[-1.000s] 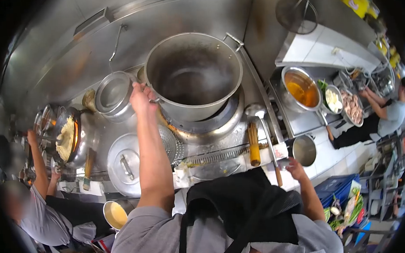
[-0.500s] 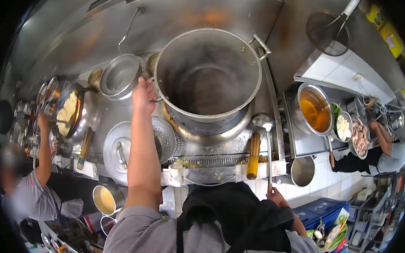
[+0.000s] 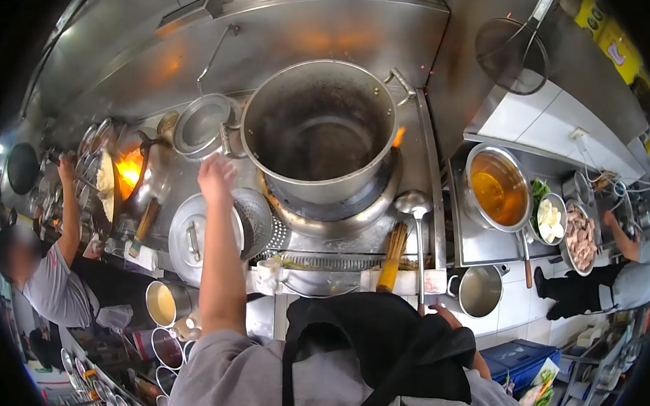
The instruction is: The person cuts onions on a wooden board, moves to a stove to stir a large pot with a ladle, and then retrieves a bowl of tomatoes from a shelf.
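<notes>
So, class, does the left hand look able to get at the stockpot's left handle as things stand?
Probably yes: the left hand looks empty and is near the left handle of the stockpot, with nothing visible between them.

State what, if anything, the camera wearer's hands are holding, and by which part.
The left hand holds nothing. The right hand is near the ladle at its handle end; whether it grips there cannot be told.

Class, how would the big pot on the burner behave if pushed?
The big metal pot looks stiff, so it should keep its shape. Its wide, deep body suggests real weight, though it looks empty. Perched on the rounded burner ring, it might rock or tip.
</notes>
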`<act>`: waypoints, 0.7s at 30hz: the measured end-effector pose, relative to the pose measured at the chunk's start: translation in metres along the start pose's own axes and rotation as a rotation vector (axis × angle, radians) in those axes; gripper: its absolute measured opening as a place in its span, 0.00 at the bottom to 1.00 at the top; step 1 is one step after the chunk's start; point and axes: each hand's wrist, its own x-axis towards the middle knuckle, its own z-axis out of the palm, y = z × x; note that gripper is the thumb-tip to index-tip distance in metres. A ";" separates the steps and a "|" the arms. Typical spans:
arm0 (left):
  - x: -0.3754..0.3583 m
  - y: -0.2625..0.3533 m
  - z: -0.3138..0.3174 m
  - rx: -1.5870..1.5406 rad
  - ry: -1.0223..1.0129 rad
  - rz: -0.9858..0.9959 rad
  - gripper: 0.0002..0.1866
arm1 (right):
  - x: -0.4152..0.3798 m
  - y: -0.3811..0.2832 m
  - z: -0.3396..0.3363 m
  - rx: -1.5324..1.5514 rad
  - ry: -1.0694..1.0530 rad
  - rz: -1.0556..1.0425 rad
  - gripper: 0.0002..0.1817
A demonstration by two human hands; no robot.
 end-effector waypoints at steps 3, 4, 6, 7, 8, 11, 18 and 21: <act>-0.066 -0.004 -0.070 0.416 -0.714 -0.088 0.19 | -0.011 -0.008 -0.018 0.182 0.077 0.052 0.30; -0.108 -0.001 -0.079 0.464 -0.725 -0.386 0.21 | -0.025 -0.026 -0.029 0.305 0.118 0.065 0.28; -0.150 -0.038 -0.126 0.606 -1.304 -0.549 0.19 | -0.020 -0.011 -0.037 0.388 0.115 0.035 0.28; -0.179 -0.052 -0.142 0.679 -1.344 -0.824 0.18 | -0.022 -0.009 -0.042 0.388 0.109 0.041 0.28; -0.201 -0.083 -0.171 0.776 -1.225 -1.077 0.15 | -0.025 -0.011 -0.048 0.357 0.082 0.022 0.28; -0.245 -0.152 -0.243 1.255 -1.101 -1.111 0.19 | -0.021 -0.003 -0.057 0.299 0.011 0.019 0.27; -0.239 -0.278 -0.392 1.182 -0.011 -0.939 0.44 | -0.054 0.052 -0.031 0.140 0.031 0.202 0.27; -0.234 -0.266 -0.322 0.801 0.031 -0.750 0.44 | -0.106 0.065 -0.013 0.183 0.164 0.234 0.26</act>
